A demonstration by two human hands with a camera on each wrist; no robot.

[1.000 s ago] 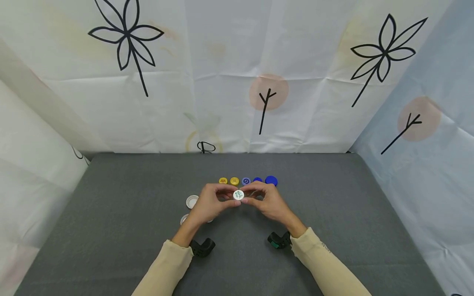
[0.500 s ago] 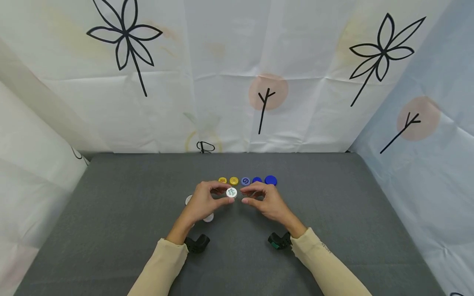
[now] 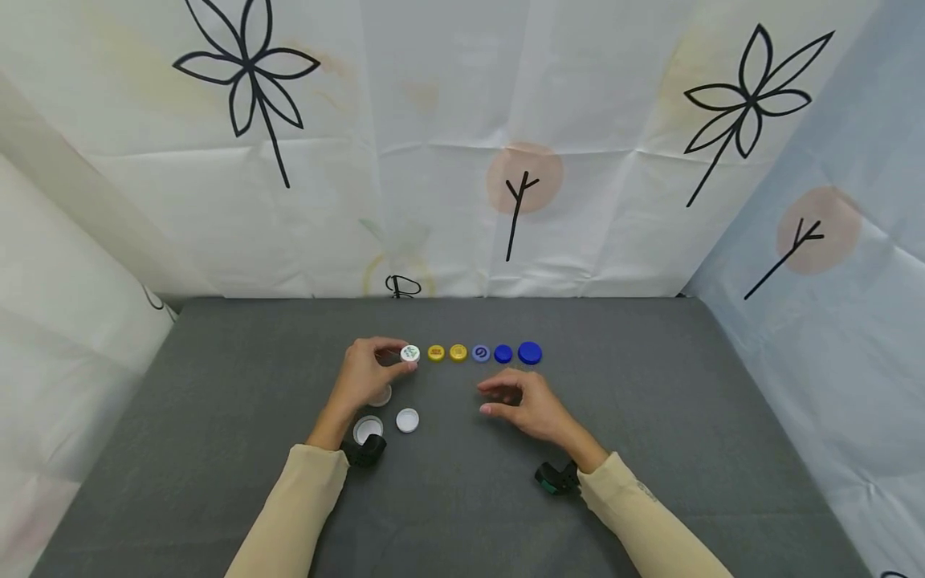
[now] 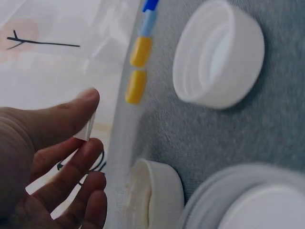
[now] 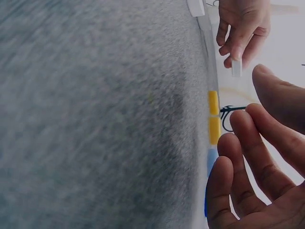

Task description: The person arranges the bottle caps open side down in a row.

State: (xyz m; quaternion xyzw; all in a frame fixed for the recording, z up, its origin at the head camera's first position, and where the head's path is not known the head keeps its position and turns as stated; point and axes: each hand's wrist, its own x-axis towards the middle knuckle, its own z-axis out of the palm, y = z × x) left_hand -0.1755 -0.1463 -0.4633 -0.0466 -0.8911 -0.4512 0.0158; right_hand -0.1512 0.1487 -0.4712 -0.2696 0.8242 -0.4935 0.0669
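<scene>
My left hand [image 3: 368, 371] pinches a white bottle cap [image 3: 409, 354] with a green print between thumb and fingers, at the left end of a row of caps. In the left wrist view only a sliver of that cap [image 4: 86, 129] shows between thumb and fingertips. The row beside it holds two yellow caps, the nearer one [image 3: 436, 353] just right of the white cap, then a light blue cap [image 3: 480, 353] and two dark blue caps, the larger [image 3: 530, 353] at the right end. My right hand [image 3: 526, 404] hovers below the row, fingers relaxed, holding nothing.
Upturned white caps lie near my left wrist: a small one [image 3: 407, 421], a wider one [image 3: 368, 429] partly behind the wrist device, and another [image 3: 381, 396] partly under the hand. The grey table [image 3: 614, 401] meets a patterned white cloth [image 3: 433, 201] at its back edge.
My left hand has carried the white printed cap left and away from me, from between both hands to the row's left end. The right hand has let go and drawn slightly back.
</scene>
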